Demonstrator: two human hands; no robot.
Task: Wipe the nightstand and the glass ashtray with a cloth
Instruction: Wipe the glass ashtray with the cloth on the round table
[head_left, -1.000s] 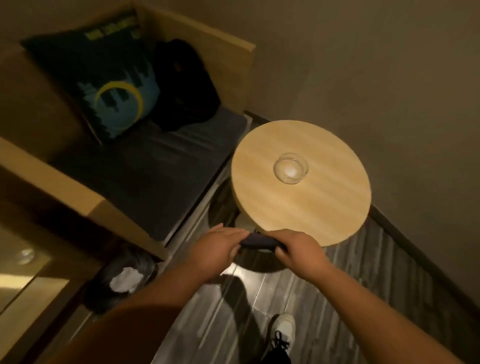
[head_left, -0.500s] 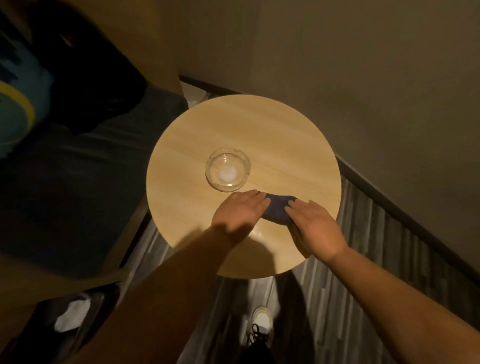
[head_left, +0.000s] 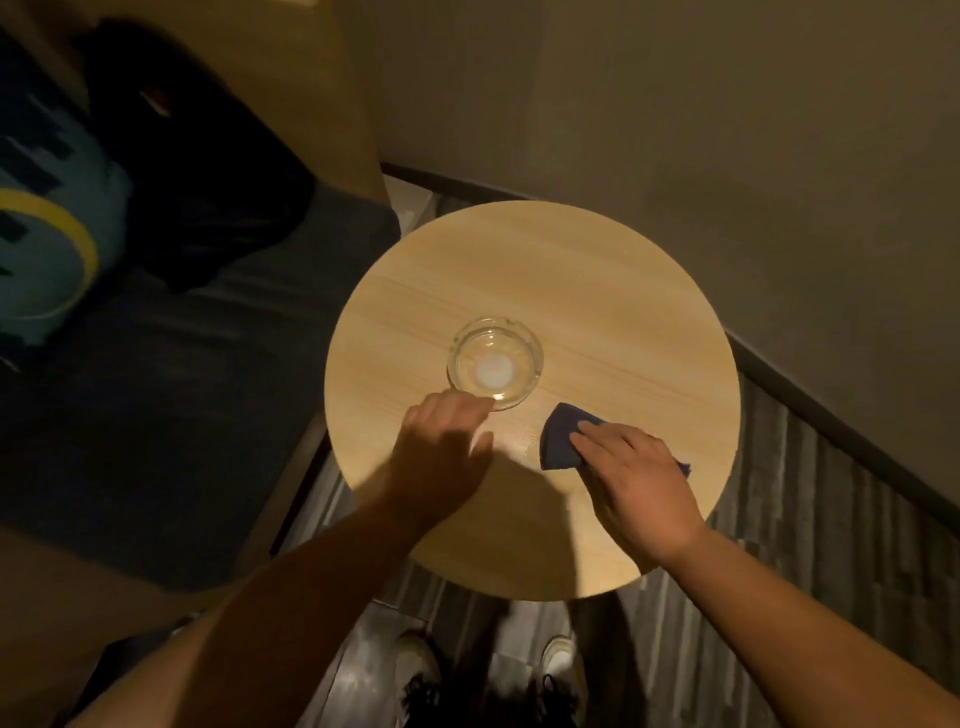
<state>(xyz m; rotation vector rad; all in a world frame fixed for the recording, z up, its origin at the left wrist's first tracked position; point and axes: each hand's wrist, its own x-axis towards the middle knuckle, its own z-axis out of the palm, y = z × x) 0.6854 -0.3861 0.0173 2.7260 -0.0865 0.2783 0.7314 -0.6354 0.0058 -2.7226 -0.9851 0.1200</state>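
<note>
Ashtray: the round clear glass ashtray (head_left: 495, 362) is sitting a little left of centre on the worktop, upright, with a pale glare spot in its bowl; it is lying where it lay half a second ago, not yet lifted or wiped.

Cloth: the small dark blue folded cloth (head_left: 562, 435) is lying flat on the wood just right of the ashtray, near it but not touching. A second ago it was being held bunched between both hands at the near rim; now it is down on the surface.

Right hand: the right hand (head_left: 638, 480) is pressing on the cloth with fingers stretched out flat, one corner of cloth showing past its far side.

Left hand: the left hand (head_left: 441, 451) is letting go of the cloth and reaching toward the ashtray, fingers loosely extended, tips at or just short of the near rim; contact cannot be told. It is holding nothing.

Hands together: they are coming apart, where half a second ago they were meeting on the cloth.

Worktop: the round light-wood nightstand top (head_left: 597, 270) is showing a faint smeared sheen between the hands, possibly damp.

Meaning: wiping of the top is judged to be just starting; the left hand is likely going to steady or lift the ashtray so the cloth can pass beneath.

Surroundings: a dark upholstered bench (head_left: 156, 389) with a blue patterned cushion (head_left: 47, 234) is standing to the left, grey plank floor (head_left: 810, 519) below.
</note>
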